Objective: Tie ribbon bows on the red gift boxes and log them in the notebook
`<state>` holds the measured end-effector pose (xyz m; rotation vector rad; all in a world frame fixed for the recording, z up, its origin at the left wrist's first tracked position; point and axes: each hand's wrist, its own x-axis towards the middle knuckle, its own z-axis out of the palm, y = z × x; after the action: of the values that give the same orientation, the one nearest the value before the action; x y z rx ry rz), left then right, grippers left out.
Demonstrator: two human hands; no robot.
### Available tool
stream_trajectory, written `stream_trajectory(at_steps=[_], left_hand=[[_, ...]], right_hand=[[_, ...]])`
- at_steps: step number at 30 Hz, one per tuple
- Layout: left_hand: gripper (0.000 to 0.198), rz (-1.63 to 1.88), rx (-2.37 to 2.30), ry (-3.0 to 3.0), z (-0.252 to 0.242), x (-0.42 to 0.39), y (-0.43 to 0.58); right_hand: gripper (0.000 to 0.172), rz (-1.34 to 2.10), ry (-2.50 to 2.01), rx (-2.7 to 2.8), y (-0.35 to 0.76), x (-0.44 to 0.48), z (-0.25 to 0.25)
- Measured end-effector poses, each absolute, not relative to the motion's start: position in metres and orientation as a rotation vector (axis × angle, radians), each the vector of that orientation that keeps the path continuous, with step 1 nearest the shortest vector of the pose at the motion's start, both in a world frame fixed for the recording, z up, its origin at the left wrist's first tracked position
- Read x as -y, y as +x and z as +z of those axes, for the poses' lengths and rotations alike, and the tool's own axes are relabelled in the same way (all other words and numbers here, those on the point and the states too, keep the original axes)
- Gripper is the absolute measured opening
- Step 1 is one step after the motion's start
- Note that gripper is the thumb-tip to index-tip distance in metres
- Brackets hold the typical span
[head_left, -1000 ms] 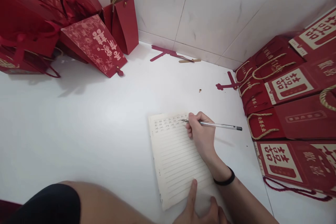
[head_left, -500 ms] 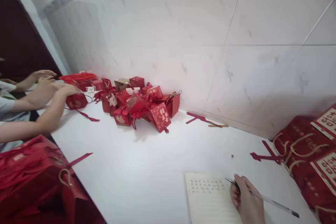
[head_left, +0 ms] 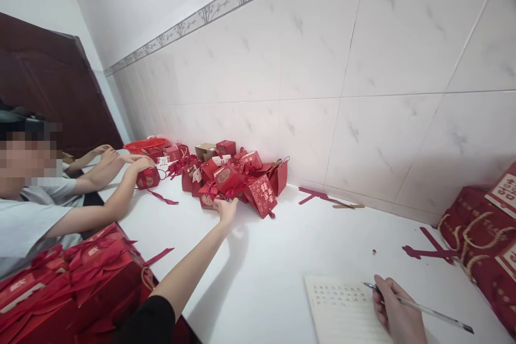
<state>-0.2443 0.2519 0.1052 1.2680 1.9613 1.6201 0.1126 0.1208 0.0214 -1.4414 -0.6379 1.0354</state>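
My right hand (head_left: 397, 314) is closed around a clear pen (head_left: 427, 310) at the bottom right, with the tip over a lined sheet (head_left: 342, 312) that has a few rows of writing at its top. My left arm stretches far forward across the white surface (head_left: 306, 247). My left hand (head_left: 226, 208) has its fingers extended and touches the near edge of a pile of small red gift boxes (head_left: 237, 177) against the tiled wall. Nothing shows in that hand.
At the left, other people's arms reach over a small red bag (head_left: 147, 177) near a red basket (head_left: 145, 145). Red bags are stacked at the lower left (head_left: 60, 285) and at the right edge (head_left: 475, 236). Loose red strips (head_left: 322, 196) lie by the wall.
The view has swung up and to the left, away from the sheet. My left hand has left the paper and reached out to the pile of red boxes. The right hand still holds the pen.
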Motion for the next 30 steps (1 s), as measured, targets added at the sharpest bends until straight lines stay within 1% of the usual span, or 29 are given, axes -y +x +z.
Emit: stream_trajectory(at_steps=[2,3,5,7,9,12,15,17,19,20,22,25,27,30], left_hand=[[0.07,1.645,-2.092,1.343,0.108,-0.255,-0.25],[0.074,1.6,-2.185,1.463,0.109,-0.257,-0.252],[0.08,1.374,-2.377,1.804,0.11,-0.26,-0.256],[0.082,1.056,-2.527,2.097,0.111,-0.265,-0.263],[0.081,0.879,-2.569,2.216,0.114,-0.27,-0.271],[0.084,0.83,-2.554,2.269,0.127,-0.272,-0.282],[0.09,0.938,-2.521,2.185,0.149,-0.263,-0.289],[0.091,1.023,-2.386,2.123,0.167,-0.247,-0.294],[0.088,1.018,-2.119,2.103,0.182,-0.223,-0.295],[0.084,0.965,-1.957,2.098,0.188,-0.209,-0.294],[0.079,0.755,-1.642,2.094,0.193,-0.177,-0.287],[0.078,0.417,-1.233,2.147,0.186,-0.132,-0.262],[0.079,0.261,-1.01,2.192,0.175,-0.109,-0.243],[0.083,0.194,-0.875,2.199,0.158,-0.088,-0.222]], right_hand=[[0.048,1.039,-1.431,0.64,0.112,-0.121,0.022],[0.048,1.042,-1.424,0.648,0.111,-0.121,0.023],[0.049,1.05,-1.413,0.671,0.111,-0.122,0.023],[0.048,1.051,-1.413,0.686,0.111,-0.122,0.023],[0.048,1.048,-1.416,0.691,0.111,-0.122,0.023],[0.048,1.047,-1.405,0.704,0.111,-0.122,0.023],[0.048,1.054,-1.397,0.72,0.111,-0.121,0.024],[0.047,1.064,-1.403,0.728,0.111,-0.12,0.025],[0.047,1.068,-1.403,0.737,0.11,-0.12,0.027],[0.047,1.064,-1.396,0.746,0.11,-0.119,0.028],[0.046,1.039,-1.38,0.764,0.109,-0.119,0.03],[0.044,0.978,-1.372,0.798,0.108,-0.116,0.036],[0.043,0.947,-1.355,0.848,0.106,-0.11,0.044],[0.048,0.947,-1.298,1.04,0.095,-0.095,0.063]])
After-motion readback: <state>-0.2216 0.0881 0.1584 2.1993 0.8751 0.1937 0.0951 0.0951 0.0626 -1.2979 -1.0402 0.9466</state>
